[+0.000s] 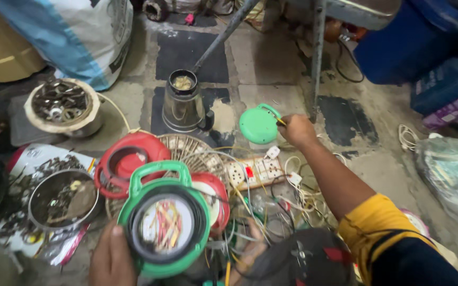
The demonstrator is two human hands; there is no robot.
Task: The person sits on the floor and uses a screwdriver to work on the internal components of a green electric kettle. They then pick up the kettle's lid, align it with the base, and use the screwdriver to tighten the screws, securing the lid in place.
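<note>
My left hand (111,258) grips the lower left rim of a round green casing (164,221) with a loop handle; red and yellow wires show through its clear front. My right hand (296,130) reaches forward on a yellow-sleeved arm. It pinches a thin yellow thing (281,122) against the edge of a small round green lid (258,125) lying on the floor. A white power strip (255,172) lies below that hand among tangled wires (292,204).
A steel jar (184,103) stands on the floor ahead, with a red round casing (128,159) and a wire grille (192,151) nearer. At left are a steel bowl of scraps (62,201) and a white-rimmed pot of metal parts (62,106). A metal leg (318,53), a blue container (414,42) and a plastic bag (451,175) are to the right.
</note>
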